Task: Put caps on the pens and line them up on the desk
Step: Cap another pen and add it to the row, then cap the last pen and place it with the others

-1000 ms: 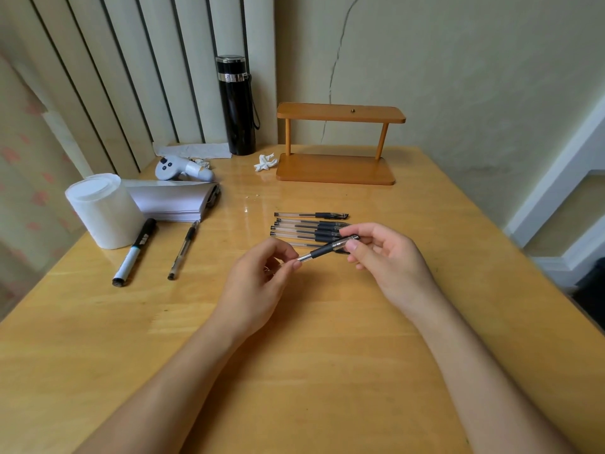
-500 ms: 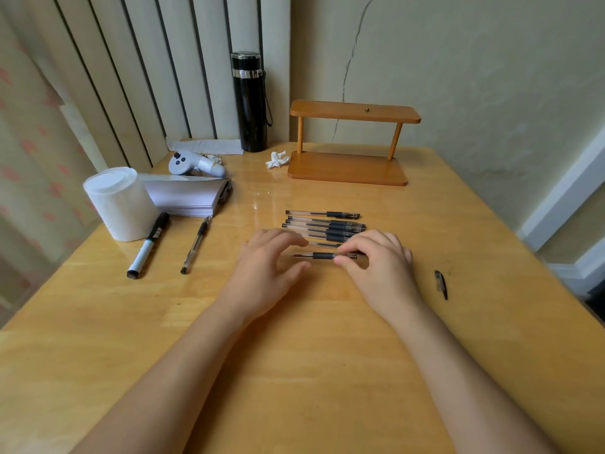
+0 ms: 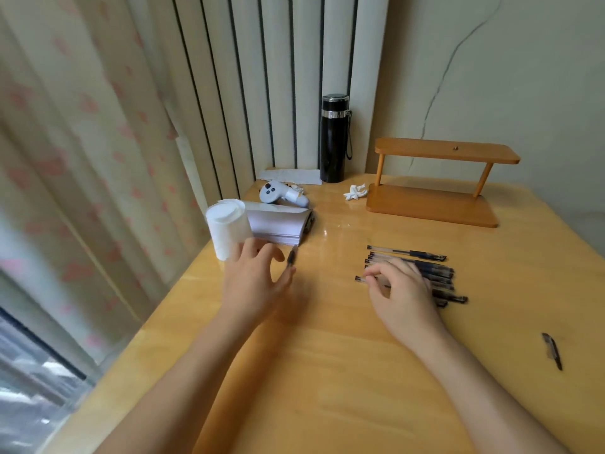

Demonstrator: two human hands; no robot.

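Pens (image 3: 422, 268) in row under right hand (image 3: 401, 294), left hand (image 3: 253, 281) spread, beside loose pen (image 3: 291, 256)

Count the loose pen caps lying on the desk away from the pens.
1. A single loose pen cap lies on the desk's right side, near the person's right forearm. Others may be hidden under the right hand or among the lined-up pens.

We seem to be in a home study corner: a wooden bench (image 3: 360, 371) pushed against a cracked painted wall (image 3: 491, 77), a patterned curtain (image 3: 82, 142) and vertical blinds (image 3: 262, 77) at the window, plus a black flask (image 3: 334, 139), a small wooden shelf (image 3: 438, 185) and a paper stack (image 3: 278, 224).
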